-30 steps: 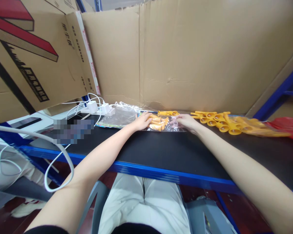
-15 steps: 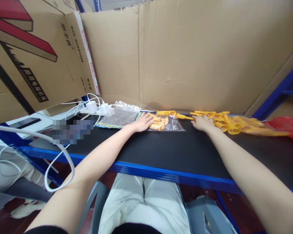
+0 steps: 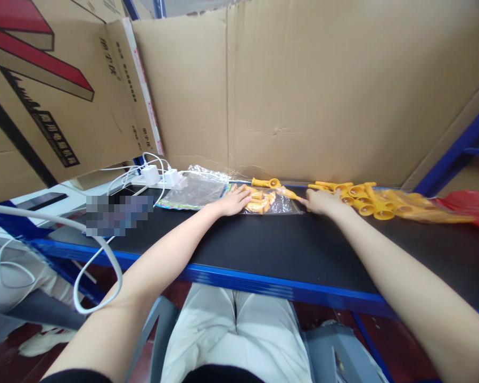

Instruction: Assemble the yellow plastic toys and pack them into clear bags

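Note:
My left hand (image 3: 234, 201) lies flat with fingers stretched on the left end of a clear plastic bag (image 3: 281, 205) that holds several orange plastic parts (image 3: 260, 201). My right hand (image 3: 321, 201) is closed around one orange part (image 3: 293, 194), whose tip points at the bag's right-hand mouth. Another orange part (image 3: 265, 182) lies loose just behind the bag. A pile of the same orange parts (image 3: 367, 198) is spread to the right of my right hand.
A stack of empty clear bags (image 3: 193, 190) lies left of the bag. White chargers and cables (image 3: 159, 175) sit further left. A red bag (image 3: 473, 208) is at the far right. A cardboard wall (image 3: 303, 90) backs the black shelf (image 3: 263, 242).
My right hand left the bag, went right to the pile, took one orange part and has come back toward the bag's mouth. My left hand stayed on the bag.

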Action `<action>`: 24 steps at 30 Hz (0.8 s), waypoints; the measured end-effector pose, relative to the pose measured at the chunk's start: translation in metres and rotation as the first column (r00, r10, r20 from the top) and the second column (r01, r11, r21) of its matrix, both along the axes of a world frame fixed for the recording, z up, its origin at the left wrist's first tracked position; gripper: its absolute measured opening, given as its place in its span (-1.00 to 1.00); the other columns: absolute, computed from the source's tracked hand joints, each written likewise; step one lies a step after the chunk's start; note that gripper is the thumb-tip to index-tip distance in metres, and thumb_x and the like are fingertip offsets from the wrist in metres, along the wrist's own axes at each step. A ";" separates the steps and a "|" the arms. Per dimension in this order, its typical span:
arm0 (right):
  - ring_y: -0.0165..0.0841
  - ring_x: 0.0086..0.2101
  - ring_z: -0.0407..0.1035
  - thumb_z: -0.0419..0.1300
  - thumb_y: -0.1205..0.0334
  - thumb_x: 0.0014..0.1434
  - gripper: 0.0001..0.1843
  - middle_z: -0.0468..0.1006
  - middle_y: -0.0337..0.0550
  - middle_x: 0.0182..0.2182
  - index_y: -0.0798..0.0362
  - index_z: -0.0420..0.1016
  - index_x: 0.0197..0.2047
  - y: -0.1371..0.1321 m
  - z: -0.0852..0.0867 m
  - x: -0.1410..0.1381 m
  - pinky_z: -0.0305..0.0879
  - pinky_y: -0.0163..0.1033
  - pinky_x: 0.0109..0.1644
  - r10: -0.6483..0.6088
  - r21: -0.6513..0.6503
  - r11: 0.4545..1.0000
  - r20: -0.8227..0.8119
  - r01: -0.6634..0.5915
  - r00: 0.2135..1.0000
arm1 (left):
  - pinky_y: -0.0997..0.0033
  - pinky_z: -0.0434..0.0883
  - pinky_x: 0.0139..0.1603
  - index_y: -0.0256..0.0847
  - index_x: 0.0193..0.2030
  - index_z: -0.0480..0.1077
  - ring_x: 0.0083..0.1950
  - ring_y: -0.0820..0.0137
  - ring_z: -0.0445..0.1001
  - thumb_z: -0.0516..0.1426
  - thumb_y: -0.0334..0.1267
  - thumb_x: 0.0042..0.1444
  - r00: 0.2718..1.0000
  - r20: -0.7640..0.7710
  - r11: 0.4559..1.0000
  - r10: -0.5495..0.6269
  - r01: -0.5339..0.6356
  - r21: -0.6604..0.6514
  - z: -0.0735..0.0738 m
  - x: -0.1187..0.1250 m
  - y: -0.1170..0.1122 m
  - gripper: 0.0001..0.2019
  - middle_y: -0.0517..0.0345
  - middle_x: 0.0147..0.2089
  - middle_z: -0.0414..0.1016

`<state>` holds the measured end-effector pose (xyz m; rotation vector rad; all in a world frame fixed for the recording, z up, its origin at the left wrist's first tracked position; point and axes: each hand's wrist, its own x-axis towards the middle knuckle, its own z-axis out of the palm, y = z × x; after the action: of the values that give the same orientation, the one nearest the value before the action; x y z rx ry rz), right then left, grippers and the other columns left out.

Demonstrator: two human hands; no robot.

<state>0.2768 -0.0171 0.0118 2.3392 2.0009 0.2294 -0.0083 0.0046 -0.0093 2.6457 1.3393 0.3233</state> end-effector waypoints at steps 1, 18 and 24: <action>-0.03 -0.05 0.30 -0.09 -0.06 0.17 -0.52 0.41 0.16 -0.05 0.11 0.40 -0.08 -0.002 0.002 -0.003 0.09 0.18 0.01 0.005 -0.025 1.000 -0.008 -0.005 1.000 | 0.04 -0.25 0.30 -0.08 0.29 -0.02 0.38 0.21 -0.39 -0.34 0.09 0.20 1.000 0.010 1.000 -0.010 0.010 0.008 -0.001 0.000 0.000 -0.41 0.17 0.38 -0.23; -0.30 -0.52 0.37 0.14 0.32 -0.17 -0.92 0.46 -0.13 -0.59 0.08 0.45 -0.51 -0.028 0.039 -0.001 0.22 -0.25 -0.46 0.083 -0.222 0.969 -0.108 -0.105 0.991 | 0.06 -0.24 0.30 -0.17 0.30 -0.03 0.38 0.21 -0.41 -0.33 0.09 0.20 1.000 0.025 1.000 0.002 -0.001 -0.016 0.000 0.000 0.000 -0.39 0.07 0.39 -0.26; -0.28 -0.48 0.37 0.17 0.31 -0.16 -0.88 0.49 -0.13 -0.53 0.04 0.47 -0.44 -0.037 0.060 0.016 0.20 -0.25 -0.44 0.046 -0.022 0.999 -0.133 -0.049 0.990 | 0.12 -0.30 0.31 -0.23 0.29 -0.01 0.38 0.28 -0.42 -0.33 0.01 0.22 1.000 0.017 1.000 -0.017 0.017 -0.008 0.003 0.001 -0.002 -0.42 0.06 0.38 -0.22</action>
<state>0.2932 -0.0546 0.0715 2.3522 2.1064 0.0512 -0.0069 0.0022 -0.0064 2.6401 1.3095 0.3363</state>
